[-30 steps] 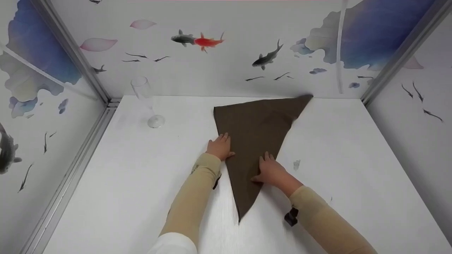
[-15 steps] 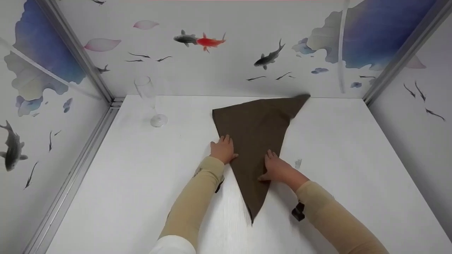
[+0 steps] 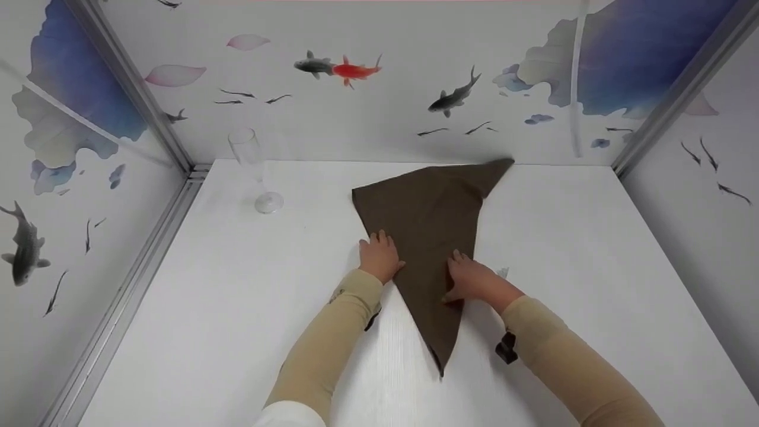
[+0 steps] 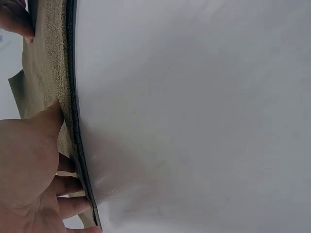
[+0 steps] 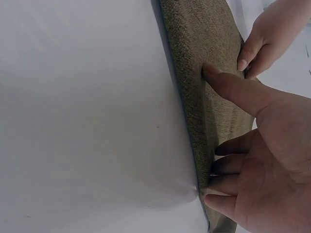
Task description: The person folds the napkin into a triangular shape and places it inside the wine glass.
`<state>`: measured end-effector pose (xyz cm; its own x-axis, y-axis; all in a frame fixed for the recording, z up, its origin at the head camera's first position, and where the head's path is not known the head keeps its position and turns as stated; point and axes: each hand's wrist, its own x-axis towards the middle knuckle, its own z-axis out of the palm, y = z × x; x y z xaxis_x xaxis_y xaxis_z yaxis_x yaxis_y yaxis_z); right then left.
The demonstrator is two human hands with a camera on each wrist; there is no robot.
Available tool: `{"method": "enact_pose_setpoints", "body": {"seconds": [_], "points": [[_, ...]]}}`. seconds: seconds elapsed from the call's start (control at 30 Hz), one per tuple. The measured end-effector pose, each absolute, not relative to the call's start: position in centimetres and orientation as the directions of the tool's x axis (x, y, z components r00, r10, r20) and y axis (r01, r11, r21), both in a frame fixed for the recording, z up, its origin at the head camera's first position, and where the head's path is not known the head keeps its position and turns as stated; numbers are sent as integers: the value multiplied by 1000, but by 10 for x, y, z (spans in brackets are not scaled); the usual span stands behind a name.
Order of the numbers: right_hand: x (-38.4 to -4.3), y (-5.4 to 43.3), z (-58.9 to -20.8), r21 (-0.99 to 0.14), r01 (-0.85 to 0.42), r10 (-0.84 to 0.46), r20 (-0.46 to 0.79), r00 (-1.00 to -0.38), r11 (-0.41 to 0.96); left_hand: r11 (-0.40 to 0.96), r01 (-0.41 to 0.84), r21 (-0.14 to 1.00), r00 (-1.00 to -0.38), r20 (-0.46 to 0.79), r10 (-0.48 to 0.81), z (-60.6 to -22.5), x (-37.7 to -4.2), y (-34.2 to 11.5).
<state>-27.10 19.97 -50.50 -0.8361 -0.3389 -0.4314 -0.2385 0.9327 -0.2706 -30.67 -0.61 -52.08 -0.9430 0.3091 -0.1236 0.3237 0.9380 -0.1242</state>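
A brown cloth (image 3: 421, 225), folded into a long pointed shape, lies on the white table, with one tip toward the person and another at the back right. The left hand (image 3: 379, 258) rests on its left edge. Seen from the left wrist, the thumb (image 4: 48, 116) lies on the cloth and the fingers spread along the dark-rimmed edge. On the opposite edge sits the right hand (image 3: 471, 279). Its thumb (image 5: 228, 85) presses the cloth in the right wrist view, while its other fingers lie extended against the border. No finger visibly wraps round the fabric.
A clear stemmed glass (image 3: 268, 203) stands at the back left of the table. Printed white panels (image 3: 367, 118) enclose the back and both sides. A small grey mark (image 3: 503, 273) shows beside the right hand.
Both hands have slid slightly right with the cloth between them. Its near tip has swung right, while its back corners have shifted left. The glass keeps its place on the table.
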Motion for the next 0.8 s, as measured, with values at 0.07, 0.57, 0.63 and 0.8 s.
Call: {"method": "enact_pose_setpoints", "body": {"seconds": [0.07,0.57,0.63,0.8], "points": [[-272,199,-504,-261,-243,-339,-436,-833,934,940,319,-123,-944,-127,304,-522,-307,-5],[-282,198,-493,-168,-310,-353,-431,-831,936,948,274,-160,-959,-113,258,-524,-306,6],[-283,198,-492,-169,-304,-347,-435,-831,938,942,282,-180,-958,-109,266,-525,-305,7],[-286,196,-492,-187,-272,-329,-465,-822,944,925,295,-240,-955,-112,276,-527,-303,8]]}}
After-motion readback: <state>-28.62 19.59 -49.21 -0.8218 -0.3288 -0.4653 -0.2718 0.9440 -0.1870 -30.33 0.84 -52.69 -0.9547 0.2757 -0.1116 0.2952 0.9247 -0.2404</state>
